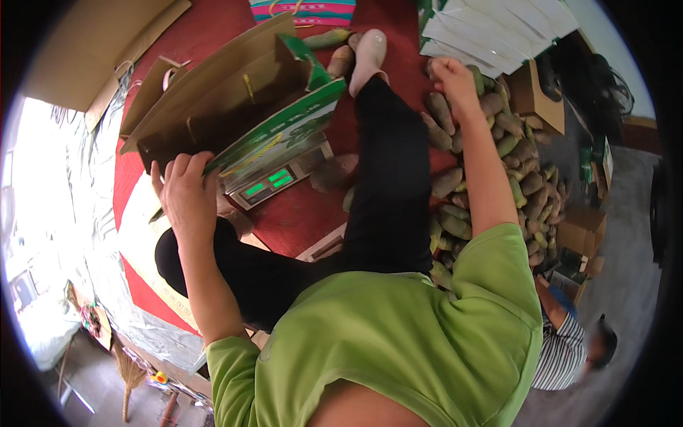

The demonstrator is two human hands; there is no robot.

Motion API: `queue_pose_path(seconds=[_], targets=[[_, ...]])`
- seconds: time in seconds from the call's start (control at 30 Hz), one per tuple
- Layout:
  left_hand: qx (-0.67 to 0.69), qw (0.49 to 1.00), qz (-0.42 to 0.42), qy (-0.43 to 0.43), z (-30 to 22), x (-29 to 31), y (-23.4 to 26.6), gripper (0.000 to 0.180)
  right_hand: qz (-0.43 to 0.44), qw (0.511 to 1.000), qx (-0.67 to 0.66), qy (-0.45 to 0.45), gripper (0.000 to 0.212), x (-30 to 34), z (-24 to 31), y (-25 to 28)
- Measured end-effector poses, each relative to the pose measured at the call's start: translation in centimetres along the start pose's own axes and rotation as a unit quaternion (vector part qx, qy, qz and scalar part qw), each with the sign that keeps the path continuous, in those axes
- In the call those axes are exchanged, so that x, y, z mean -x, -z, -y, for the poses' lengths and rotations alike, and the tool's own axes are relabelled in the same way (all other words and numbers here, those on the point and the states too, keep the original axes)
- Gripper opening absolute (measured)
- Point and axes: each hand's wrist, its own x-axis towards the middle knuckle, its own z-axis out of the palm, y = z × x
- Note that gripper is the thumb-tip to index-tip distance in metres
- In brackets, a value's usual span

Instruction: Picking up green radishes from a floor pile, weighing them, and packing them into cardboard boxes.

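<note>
My left hand point(186, 191) grips the near edge of an open brown and green cardboard box point(235, 107) that rests on a digital scale point(274, 181) with a lit green display. My right hand point(452, 77) reaches far out over a heap of brown and green bamboo shoots point(512, 164) with its fingers curled down onto one of them. Whether that hand has lifted a shoot I cannot tell. My legs in black trousers stretch forward between the scale and the heap, ending in a white shoe point(368, 51).
The floor is covered with a red mat point(299, 220). Flat brown cardboard point(92, 43) lies at the upper left. A stack of white bags point(498, 28) sits at the top right, with small boxes point(580, 228) past the heap. Another person in a striped shirt point(569, 349) crouches at the lower right.
</note>
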Motion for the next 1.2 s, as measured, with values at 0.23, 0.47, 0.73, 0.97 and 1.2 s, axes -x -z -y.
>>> queue_pose_path(seconds=[0.23, 0.47, 0.73, 0.97, 1.2], targets=[[0.01, 0.999, -0.02, -0.041, -0.2, 0.4, -0.7, 0.005, -0.018, 0.984, 0.142, -0.107, 0.018, 10.6, -19.1, 1.8], [0.002, 0.998, -0.044, -0.053, -0.1, 0.1, -1.7, 0.008, 0.07, 0.96, 0.248, -0.113, 0.017, 18.4, -24.5, -2.0], [0.002, 0.999, -0.018, -0.041, -0.4, -0.1, -1.6, 0.008, 0.153, 0.852, 0.48, -0.141, 0.033, 22.2, -27.1, -0.3], [-0.025, 0.998, -0.005, -0.05, 0.1, -0.1, -1.7, 0.012, 0.128, 0.814, 0.431, -0.366, 0.069, 26.0, -28.3, -0.2], [-0.059, 0.998, -0.001, -0.034, 0.2, 0.1, -1.8, 0.013, 0.217, 0.763, 0.488, -0.365, 0.076, 24.5, -27.3, -1.4]])
